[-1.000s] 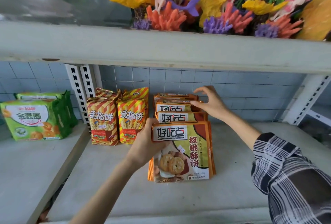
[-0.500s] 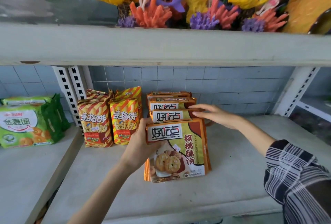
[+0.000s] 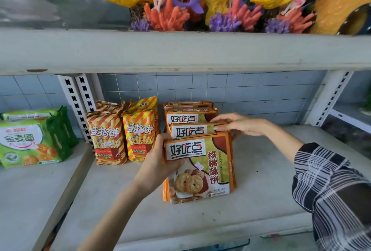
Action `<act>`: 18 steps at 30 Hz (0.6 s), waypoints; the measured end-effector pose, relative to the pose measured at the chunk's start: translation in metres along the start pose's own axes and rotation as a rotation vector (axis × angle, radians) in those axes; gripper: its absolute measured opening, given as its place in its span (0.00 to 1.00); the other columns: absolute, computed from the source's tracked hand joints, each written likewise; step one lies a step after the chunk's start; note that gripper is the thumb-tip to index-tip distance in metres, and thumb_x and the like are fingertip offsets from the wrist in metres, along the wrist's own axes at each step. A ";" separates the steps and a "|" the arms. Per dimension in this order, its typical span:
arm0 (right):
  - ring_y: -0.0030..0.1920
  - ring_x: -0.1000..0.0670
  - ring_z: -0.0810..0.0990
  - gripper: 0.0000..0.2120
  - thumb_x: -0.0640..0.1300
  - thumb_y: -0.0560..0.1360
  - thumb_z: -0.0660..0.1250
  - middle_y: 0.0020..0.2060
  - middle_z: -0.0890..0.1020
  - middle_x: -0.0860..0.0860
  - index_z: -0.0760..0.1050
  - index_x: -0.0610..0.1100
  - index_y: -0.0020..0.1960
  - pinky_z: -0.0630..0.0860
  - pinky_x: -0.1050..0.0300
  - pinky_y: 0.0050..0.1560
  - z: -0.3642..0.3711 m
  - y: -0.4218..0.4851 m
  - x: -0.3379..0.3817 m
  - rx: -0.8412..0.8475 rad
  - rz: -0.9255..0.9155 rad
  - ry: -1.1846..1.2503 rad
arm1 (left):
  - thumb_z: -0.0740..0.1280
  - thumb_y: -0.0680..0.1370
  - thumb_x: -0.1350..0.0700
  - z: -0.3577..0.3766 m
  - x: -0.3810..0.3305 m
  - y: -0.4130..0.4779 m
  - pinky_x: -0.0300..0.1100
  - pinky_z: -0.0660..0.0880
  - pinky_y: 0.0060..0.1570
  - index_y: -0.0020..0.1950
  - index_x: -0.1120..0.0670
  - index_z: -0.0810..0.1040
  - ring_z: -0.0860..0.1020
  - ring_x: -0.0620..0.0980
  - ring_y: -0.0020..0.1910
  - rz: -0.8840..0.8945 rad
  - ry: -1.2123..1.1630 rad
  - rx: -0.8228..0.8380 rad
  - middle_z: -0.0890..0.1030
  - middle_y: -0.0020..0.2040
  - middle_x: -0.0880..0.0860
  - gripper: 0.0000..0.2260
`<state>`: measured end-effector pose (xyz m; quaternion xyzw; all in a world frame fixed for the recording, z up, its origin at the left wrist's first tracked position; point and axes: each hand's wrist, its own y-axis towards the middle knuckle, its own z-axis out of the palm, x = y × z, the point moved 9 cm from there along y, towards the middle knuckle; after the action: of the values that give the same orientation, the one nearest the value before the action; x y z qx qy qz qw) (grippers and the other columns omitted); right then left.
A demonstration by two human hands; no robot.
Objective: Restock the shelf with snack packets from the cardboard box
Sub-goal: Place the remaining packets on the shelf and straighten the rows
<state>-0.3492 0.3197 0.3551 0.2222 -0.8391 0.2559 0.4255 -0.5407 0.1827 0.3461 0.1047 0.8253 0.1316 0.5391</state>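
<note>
Both hands are on the row of orange biscuit packets I am watching. My left hand (image 3: 155, 163) grips the left edge of the front packet (image 3: 198, 170), thumb across its face and fingers curled behind. That packet stands upright on the shelf (image 3: 261, 180), near its front edge. My right hand (image 3: 239, 125) reaches in from a checked sleeve (image 3: 331, 190) and pinches the top right corner of the second packet (image 3: 188, 131) between nearly straight fingers and the thumb. Two more orange packets (image 3: 187, 113) stand behind, towards the tiled wall (image 3: 220, 88). Just left of the row stand striped red-and-yellow packets (image 3: 124, 134), and well apart on the next shelf lie green packets (image 3: 26, 142). Coral ornaments (image 3: 168, 15) fill the upper shelf (image 3: 180, 51).
</note>
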 end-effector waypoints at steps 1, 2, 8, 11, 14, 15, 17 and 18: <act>0.53 0.50 0.82 0.19 0.52 0.69 0.70 0.58 0.79 0.48 0.74 0.55 0.59 0.81 0.50 0.48 0.001 0.001 0.002 0.002 0.004 -0.009 | 0.73 0.72 0.61 0.001 -0.001 -0.001 0.31 0.78 0.42 0.55 0.42 0.63 0.77 0.32 0.53 0.003 -0.002 0.009 0.77 0.53 0.38 0.24; 0.53 0.51 0.82 0.17 0.50 0.70 0.70 0.58 0.78 0.49 0.74 0.55 0.58 0.81 0.50 0.50 0.002 0.002 0.004 0.002 0.006 -0.013 | 0.73 0.72 0.61 0.001 -0.001 -0.002 0.31 0.77 0.42 0.55 0.41 0.63 0.77 0.32 0.53 0.005 -0.003 0.017 0.77 0.53 0.39 0.24; 0.58 0.54 0.77 0.20 0.42 0.73 0.71 0.62 0.77 0.50 0.74 0.47 0.65 0.78 0.61 0.54 0.008 0.009 0.030 -0.045 -0.099 -0.218 | 0.72 0.73 0.61 0.002 -0.001 -0.005 0.31 0.77 0.44 0.58 0.42 0.62 0.77 0.34 0.54 0.025 0.002 0.037 0.78 0.55 0.40 0.24; 0.60 0.52 0.76 0.21 0.43 0.72 0.73 0.62 0.77 0.51 0.76 0.47 0.64 0.76 0.58 0.58 0.008 0.008 0.037 -0.091 -0.164 -0.224 | 0.72 0.73 0.60 0.000 -0.004 -0.007 0.35 0.76 0.55 0.60 0.42 0.62 0.73 0.43 0.62 0.074 0.078 0.006 0.71 0.64 0.48 0.24; 0.55 0.57 0.76 0.21 0.42 0.71 0.73 0.60 0.76 0.54 0.76 0.48 0.63 0.74 0.70 0.50 0.006 0.009 0.042 -0.147 -0.211 -0.220 | 0.72 0.73 0.59 -0.002 -0.006 -0.007 0.30 0.71 0.60 0.61 0.44 0.62 0.65 0.44 0.66 0.109 0.160 -0.035 0.59 0.69 0.48 0.25; 0.53 0.60 0.76 0.20 0.42 0.71 0.73 0.59 0.75 0.54 0.76 0.48 0.62 0.74 0.73 0.47 0.006 0.009 0.045 -0.165 -0.234 -0.213 | 0.72 0.73 0.59 -0.002 -0.006 -0.007 0.27 0.70 0.59 0.61 0.45 0.62 0.63 0.44 0.66 0.112 0.176 -0.046 0.58 0.68 0.47 0.25; 0.52 0.61 0.75 0.19 0.41 0.71 0.73 0.58 0.75 0.54 0.76 0.51 0.60 0.73 0.74 0.46 0.005 0.010 0.049 -0.206 -0.275 -0.243 | 0.73 0.72 0.59 -0.004 -0.006 -0.007 0.27 0.70 0.59 0.61 0.46 0.63 0.63 0.44 0.66 0.118 0.180 -0.064 0.58 0.65 0.46 0.25; 0.53 0.58 0.75 0.19 0.42 0.71 0.73 0.58 0.74 0.53 0.76 0.52 0.60 0.72 0.72 0.50 0.004 0.011 0.049 -0.235 -0.280 -0.281 | 0.73 0.72 0.59 -0.004 -0.006 -0.008 0.28 0.71 0.58 0.60 0.47 0.63 0.64 0.45 0.65 0.121 0.173 -0.070 0.59 0.64 0.47 0.24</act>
<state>-0.3845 0.3180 0.3910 0.3187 -0.8752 0.0612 0.3588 -0.5422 0.1732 0.3505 0.1237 0.8559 0.2011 0.4600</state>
